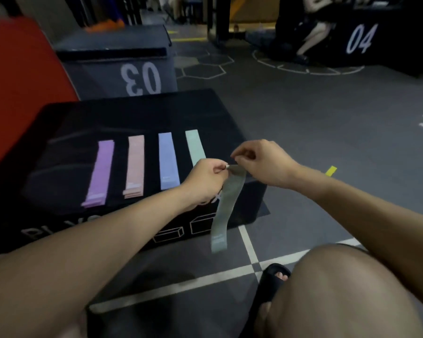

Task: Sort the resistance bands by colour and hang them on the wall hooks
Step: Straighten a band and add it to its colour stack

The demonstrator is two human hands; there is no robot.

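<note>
A grey-green resistance band (226, 206) hangs down in front of the black plyo box (137, 118). My left hand (206, 178) pinches its top end. My right hand (257, 162) has curled fingers pinching at the same top end from the right. On the box top lie flat stacks of bands side by side: purple (100, 173), peach (134, 165), blue (168, 161) and mint green (194, 146), the last partly hidden by my left hand. No wall hooks are in view.
A grey box marked 03 (122, 62) stands behind the plyo box, a red pad (22, 69) at left. A black box marked 04 (376, 37) is far right with a crouching person beside it. My knee (340, 289) and black sandal (270, 286) are bottom right.
</note>
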